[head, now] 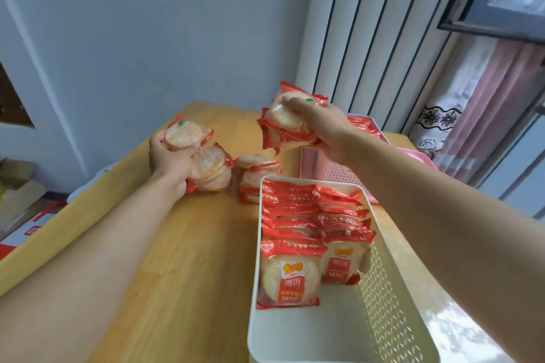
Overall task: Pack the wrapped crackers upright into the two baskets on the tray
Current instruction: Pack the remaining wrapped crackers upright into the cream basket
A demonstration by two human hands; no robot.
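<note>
The white basket (392, 289) sits near me, with two rows of red-wrapped crackers (292, 271) standing upright in its far half. Behind it is the pink basket (333, 169), with wrapped crackers (361, 124) showing in its far end. My right hand (321, 124) grips a bundle of wrapped crackers (283, 122) in the air above the gap between the baskets. My left hand (168, 158) holds one wrapped cracker (184, 134) and rests against a stack of packs (211, 171) on the table. A small pile of wrapped crackers (255, 175) lies on the table beside the white basket.
The wooden table (182, 244) has its left edge running diagonally. A pink tray edge (418, 156) shows behind my right forearm. Cardboard boxes (20, 203) lie on the floor at the left. A white radiator (368, 23) and curtains (472, 103) stand behind the table.
</note>
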